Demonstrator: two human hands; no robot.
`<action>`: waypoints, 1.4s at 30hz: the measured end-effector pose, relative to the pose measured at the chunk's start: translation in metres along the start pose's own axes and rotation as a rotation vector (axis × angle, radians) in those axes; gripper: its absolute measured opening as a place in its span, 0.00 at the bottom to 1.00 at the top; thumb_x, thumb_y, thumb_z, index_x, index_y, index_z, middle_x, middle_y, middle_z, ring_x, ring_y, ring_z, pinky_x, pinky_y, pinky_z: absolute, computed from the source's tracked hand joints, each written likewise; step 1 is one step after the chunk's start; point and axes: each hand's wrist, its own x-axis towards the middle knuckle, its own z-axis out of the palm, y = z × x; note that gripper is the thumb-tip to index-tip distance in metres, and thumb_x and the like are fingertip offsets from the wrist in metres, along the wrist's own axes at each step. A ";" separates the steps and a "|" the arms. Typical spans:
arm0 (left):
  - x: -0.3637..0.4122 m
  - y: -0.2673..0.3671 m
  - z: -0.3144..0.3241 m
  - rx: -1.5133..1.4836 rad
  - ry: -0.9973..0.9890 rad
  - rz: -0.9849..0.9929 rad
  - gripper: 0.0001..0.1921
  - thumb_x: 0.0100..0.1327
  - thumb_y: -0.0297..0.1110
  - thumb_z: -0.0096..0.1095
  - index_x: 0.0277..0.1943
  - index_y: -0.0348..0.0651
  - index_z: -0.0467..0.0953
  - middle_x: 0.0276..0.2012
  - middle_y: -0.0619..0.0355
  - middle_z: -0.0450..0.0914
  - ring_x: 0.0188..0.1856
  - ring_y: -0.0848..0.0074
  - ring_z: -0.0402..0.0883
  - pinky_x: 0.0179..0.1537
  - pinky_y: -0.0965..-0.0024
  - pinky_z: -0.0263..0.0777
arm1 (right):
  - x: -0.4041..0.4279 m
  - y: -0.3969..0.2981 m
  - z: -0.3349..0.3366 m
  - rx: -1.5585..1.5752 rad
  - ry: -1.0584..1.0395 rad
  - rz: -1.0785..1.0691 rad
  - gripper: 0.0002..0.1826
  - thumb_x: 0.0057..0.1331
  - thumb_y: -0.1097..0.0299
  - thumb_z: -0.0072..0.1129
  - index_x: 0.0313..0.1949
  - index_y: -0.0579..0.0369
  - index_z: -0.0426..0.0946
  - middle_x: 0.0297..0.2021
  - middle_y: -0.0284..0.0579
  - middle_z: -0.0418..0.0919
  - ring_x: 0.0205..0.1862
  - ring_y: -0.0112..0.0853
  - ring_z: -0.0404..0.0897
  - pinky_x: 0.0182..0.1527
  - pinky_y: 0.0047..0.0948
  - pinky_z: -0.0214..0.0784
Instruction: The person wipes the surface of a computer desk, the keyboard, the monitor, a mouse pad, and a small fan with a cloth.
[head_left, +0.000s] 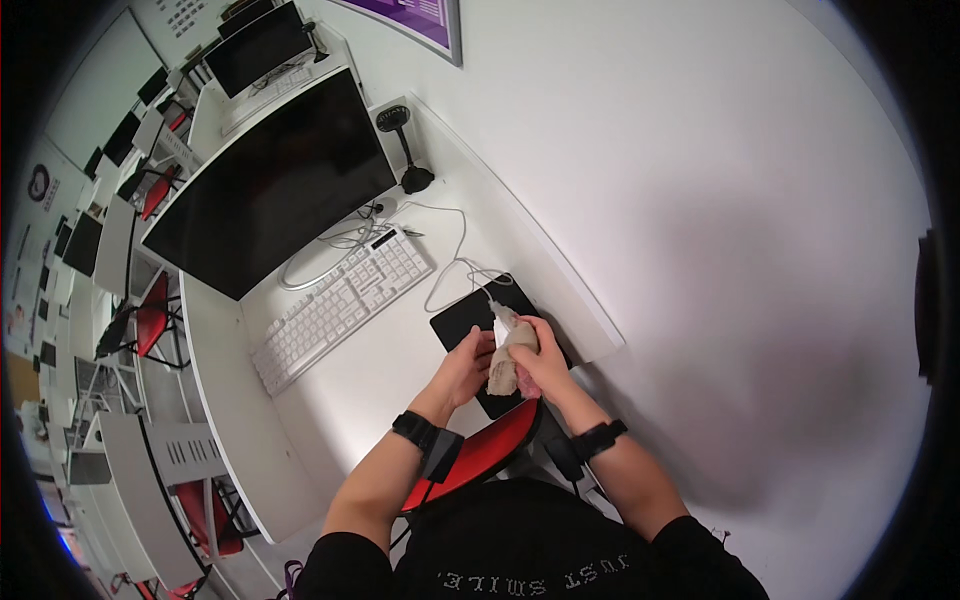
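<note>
My right hand (543, 360) grips a bunched beige and pink cloth (504, 367) above the black mouse pad (452, 324). The cloth is wrapped partly around a small white object (501, 330), probably a computer mouse, because a thin pale cable (481, 283) runs up to it. Most of that object is hidden by the cloth and my fingers. My left hand (463, 369) is just left of the bundle, its thumb raised and its fingertips at the white edge. Whether those fingertips hold the object is not visible.
A white keyboard (345, 307) lies left of the pad, below a dark curved monitor (277, 180). Behind stands a black stand-mounted device (406, 150). A raised desk edge (517, 217) and the wall (712, 150) bound the right. A red chair (480, 457) is tucked close before me.
</note>
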 end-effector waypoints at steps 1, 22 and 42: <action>-0.012 0.007 0.014 -0.018 -0.039 0.011 0.26 0.72 0.54 0.38 0.64 0.47 0.62 0.58 0.50 0.69 0.58 0.64 0.69 0.59 0.59 0.65 | -0.006 -0.005 0.001 -0.004 -0.006 -0.001 0.31 0.56 0.65 0.64 0.58 0.51 0.64 0.51 0.49 0.69 0.53 0.36 0.71 0.54 0.31 0.65; -0.073 0.025 0.082 -0.077 -0.137 0.288 0.37 0.67 0.69 0.26 0.71 0.56 0.49 0.62 0.57 0.65 0.62 0.66 0.69 0.59 0.55 0.67 | -0.031 -0.104 0.032 -0.538 0.099 -0.613 0.25 0.54 0.70 0.62 0.51 0.61 0.67 0.52 0.55 0.68 0.53 0.50 0.71 0.55 0.38 0.65; -0.097 0.025 0.108 -0.044 -0.147 0.229 0.32 0.70 0.64 0.28 0.69 0.55 0.50 0.60 0.57 0.66 0.59 0.68 0.71 0.56 0.63 0.71 | -0.069 -0.098 0.023 -0.569 0.170 -0.649 0.24 0.54 0.66 0.65 0.49 0.58 0.68 0.48 0.48 0.72 0.48 0.44 0.75 0.48 0.37 0.69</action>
